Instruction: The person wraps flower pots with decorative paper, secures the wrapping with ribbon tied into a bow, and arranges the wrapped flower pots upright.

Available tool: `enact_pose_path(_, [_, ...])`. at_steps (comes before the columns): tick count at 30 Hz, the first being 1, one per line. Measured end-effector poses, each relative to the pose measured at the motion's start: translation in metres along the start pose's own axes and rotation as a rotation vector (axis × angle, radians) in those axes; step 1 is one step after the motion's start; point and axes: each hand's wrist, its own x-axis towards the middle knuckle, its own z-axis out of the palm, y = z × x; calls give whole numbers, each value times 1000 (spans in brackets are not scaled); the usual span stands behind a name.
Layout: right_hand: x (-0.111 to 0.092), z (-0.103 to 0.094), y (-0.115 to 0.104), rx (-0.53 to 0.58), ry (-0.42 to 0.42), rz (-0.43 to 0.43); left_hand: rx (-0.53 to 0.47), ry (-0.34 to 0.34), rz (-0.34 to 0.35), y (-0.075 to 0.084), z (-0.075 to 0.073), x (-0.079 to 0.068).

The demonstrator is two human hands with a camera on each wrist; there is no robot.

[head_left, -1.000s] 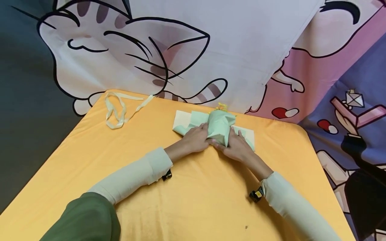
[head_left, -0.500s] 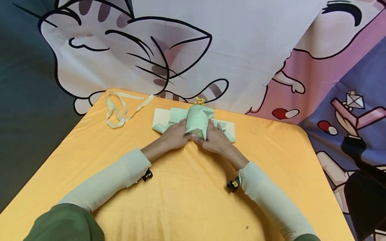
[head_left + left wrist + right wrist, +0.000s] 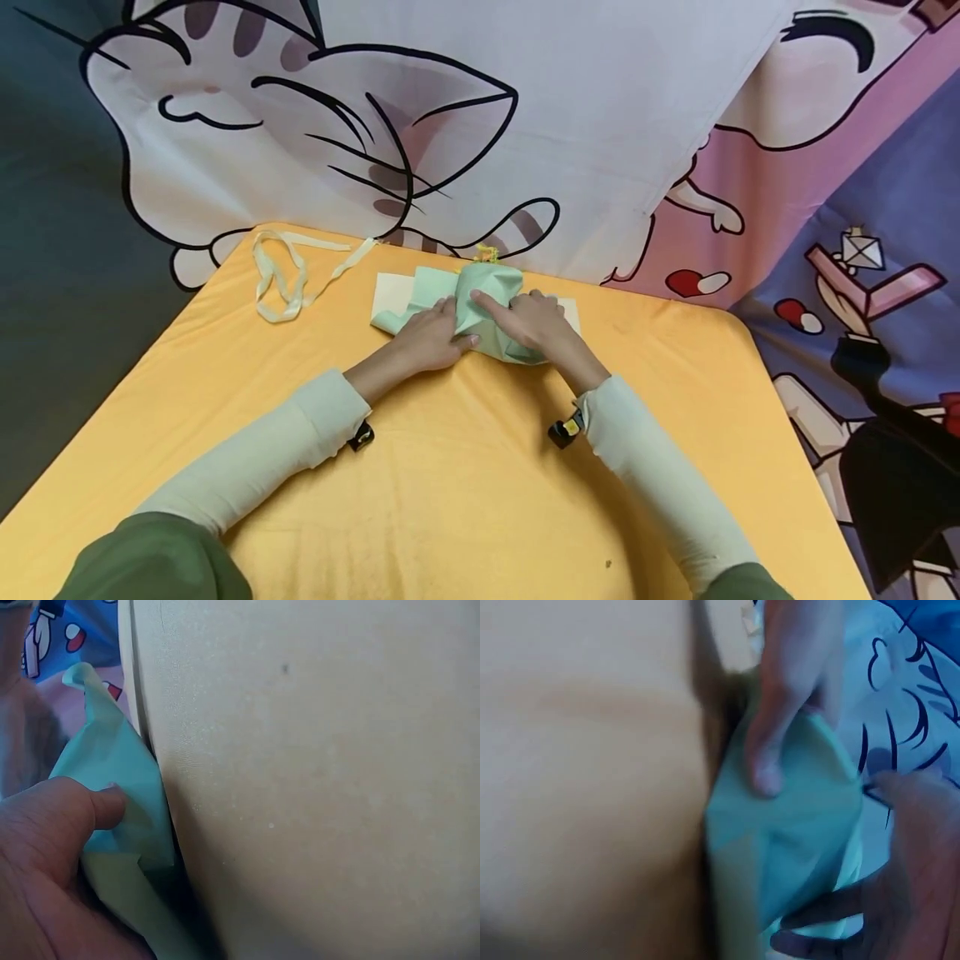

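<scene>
Head view: A paper bundle [image 3: 493, 335], likely light and crushable, is gripped on the bench [image 3: 450, 467] by the left hand [image 3: 427, 337]; the right hand [image 3: 536, 322] is laid against it, fingers spread. Its sides are best cradled.

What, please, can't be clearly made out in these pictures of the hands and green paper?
Head: anything inside the green paper, hidden by its folds.
Head: what the dark speck is; too small.
Left wrist: the right hand, blurred and cut off by the left edge.
</scene>
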Motion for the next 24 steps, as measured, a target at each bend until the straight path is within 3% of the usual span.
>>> enact_pose_path(5, [8,-20,-27,-58,-114,95,28,-4,4,1,-2,-3])
enact_pose_path(9, [20,-34,-49,-22,-227,221,35,-9,7,2,-2,-3])
enact_pose_path(14, [32,-39,-69,47,-304,354,-6,-5,49,-1,-2,0])
enact_pose_path(17, [35,-38,-75,73,-330,382,-185,-45,48,-5,-5,2])
enact_pose_path(21, [37,-37,-76,51,-342,384,-483,-100,-44,-7,-20,1])
enact_pose_path(24, [36,-33,-75,-43,-313,344,-632,-70,-92,-14,-34,1])
